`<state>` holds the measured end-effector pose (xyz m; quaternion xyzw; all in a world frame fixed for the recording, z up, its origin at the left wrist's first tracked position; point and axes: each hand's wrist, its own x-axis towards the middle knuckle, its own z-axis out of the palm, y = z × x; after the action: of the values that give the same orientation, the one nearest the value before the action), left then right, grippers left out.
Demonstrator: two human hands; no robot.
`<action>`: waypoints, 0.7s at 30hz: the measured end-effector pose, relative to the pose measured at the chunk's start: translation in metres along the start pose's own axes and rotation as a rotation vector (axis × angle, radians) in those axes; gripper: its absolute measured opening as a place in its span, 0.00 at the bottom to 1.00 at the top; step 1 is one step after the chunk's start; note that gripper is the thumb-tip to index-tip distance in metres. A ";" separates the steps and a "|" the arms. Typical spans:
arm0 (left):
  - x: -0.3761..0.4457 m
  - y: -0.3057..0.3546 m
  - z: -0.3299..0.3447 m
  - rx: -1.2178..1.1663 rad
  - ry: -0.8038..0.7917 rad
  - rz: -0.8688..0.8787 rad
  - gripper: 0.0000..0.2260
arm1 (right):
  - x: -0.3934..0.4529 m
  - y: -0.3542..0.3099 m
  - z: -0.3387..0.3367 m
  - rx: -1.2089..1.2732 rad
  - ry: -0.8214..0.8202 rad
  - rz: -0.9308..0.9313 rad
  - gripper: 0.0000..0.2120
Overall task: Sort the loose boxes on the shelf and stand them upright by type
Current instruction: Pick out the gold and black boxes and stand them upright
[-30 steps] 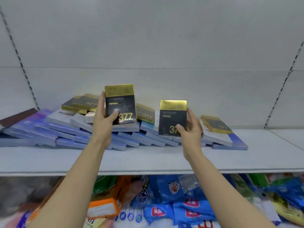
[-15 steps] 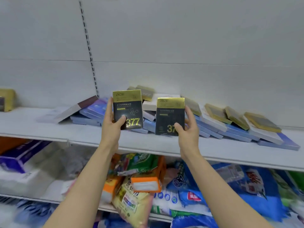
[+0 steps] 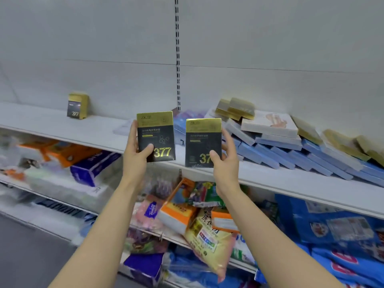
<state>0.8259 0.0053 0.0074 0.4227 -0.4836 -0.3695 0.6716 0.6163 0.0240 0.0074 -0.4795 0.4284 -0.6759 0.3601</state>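
Observation:
My left hand [image 3: 136, 154] holds a black-and-gold 377 box [image 3: 155, 134] upright in front of the white shelf [image 3: 87, 129]. My right hand [image 3: 225, 163] holds a second black-and-gold 377 box [image 3: 202, 140] upright beside it. Both boxes hang in the air just off the shelf's front edge. Far left on the shelf, one more 377 box [image 3: 77, 106] stands upright against the back wall. To the right lies a loose heap of flat blue boxes [image 3: 291, 154], a white box [image 3: 270, 125] and gold-topped boxes [image 3: 236, 109].
The shelf between the standing box and the heap is bare. A slotted upright [image 3: 177, 53] runs down the back wall. Lower shelves hold tissue packs [image 3: 93, 167], orange packets [image 3: 178, 215] and blue bags [image 3: 332, 227].
Both hands have carried their boxes leftward, away from the heap. The view has swung left, so the heap now sits at the right and the standing box shows at the left.

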 end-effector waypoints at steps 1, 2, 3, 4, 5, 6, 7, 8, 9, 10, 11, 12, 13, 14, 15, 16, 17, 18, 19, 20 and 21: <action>0.004 0.001 -0.010 0.005 0.027 -0.002 0.35 | 0.002 0.002 0.011 0.003 -0.019 0.008 0.31; 0.008 0.002 -0.018 0.007 0.056 -0.003 0.35 | 0.005 0.005 0.022 0.008 -0.037 0.015 0.31; 0.012 0.002 -0.027 0.005 0.082 0.002 0.35 | 0.009 0.008 0.033 0.011 -0.055 0.020 0.30; 0.016 0.002 -0.035 0.003 0.101 0.003 0.35 | 0.013 0.011 0.044 0.012 -0.070 0.021 0.30; 0.020 0.001 -0.043 0.001 0.111 0.003 0.35 | 0.016 0.014 0.054 0.016 -0.082 0.020 0.30; 0.024 0.000 -0.052 -0.002 0.113 0.004 0.36 | 0.020 0.017 0.064 0.023 -0.095 0.019 0.31; 0.029 -0.001 -0.060 -0.002 0.115 0.003 0.37 | 0.022 0.021 0.073 0.028 -0.108 0.016 0.31; 0.034 -0.001 -0.067 0.001 0.120 0.003 0.37 | 0.025 0.024 0.083 0.032 -0.122 0.014 0.31; 0.037 -0.002 -0.073 0.005 0.129 0.008 0.38 | 0.026 0.028 0.092 0.035 -0.136 0.016 0.31; 0.040 -0.003 -0.078 0.015 0.139 0.012 0.38 | 0.028 0.032 0.100 0.037 -0.151 0.018 0.31; 0.041 -0.002 -0.082 0.020 0.144 0.020 0.38 | 0.030 0.036 0.109 0.039 -0.165 0.016 0.31; 0.042 -0.003 -0.087 0.023 0.151 0.025 0.38 | 0.031 0.040 0.118 0.038 -0.176 0.016 0.31; 0.044 -0.004 -0.092 0.024 0.156 0.027 0.38 | 0.033 0.043 0.127 0.035 -0.183 0.015 0.32; 0.046 -0.005 -0.098 0.023 0.161 0.028 0.38 | 0.035 0.047 0.137 0.029 -0.187 0.017 0.32; 0.050 -0.006 -0.106 0.028 0.169 0.027 0.38 | 0.035 0.049 0.147 0.029 -0.193 0.019 0.32; 0.054 -0.006 -0.115 0.034 0.178 0.031 0.38 | 0.036 0.051 0.157 0.032 -0.199 0.023 0.32; 0.059 -0.006 -0.125 0.039 0.190 0.032 0.37 | 0.036 0.052 0.168 0.037 -0.205 0.025 0.32; 0.065 -0.005 -0.136 0.041 0.199 0.031 0.37 | 0.037 0.054 0.180 0.045 -0.209 0.025 0.32; 0.072 -0.005 -0.148 0.039 0.204 0.030 0.37 | 0.037 0.056 0.194 0.054 -0.209 0.027 0.32; 0.079 -0.004 -0.160 0.036 0.206 0.027 0.37 | 0.036 0.058 0.207 0.069 -0.209 0.032 0.31; 0.086 -0.002 -0.173 0.030 0.202 0.026 0.37 | 0.034 0.060 0.222 0.086 -0.207 0.042 0.31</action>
<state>1.0143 -0.0370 0.0042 0.4615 -0.4241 -0.3089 0.7154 0.8235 -0.0805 0.0021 -0.5217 0.3696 -0.6328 0.4368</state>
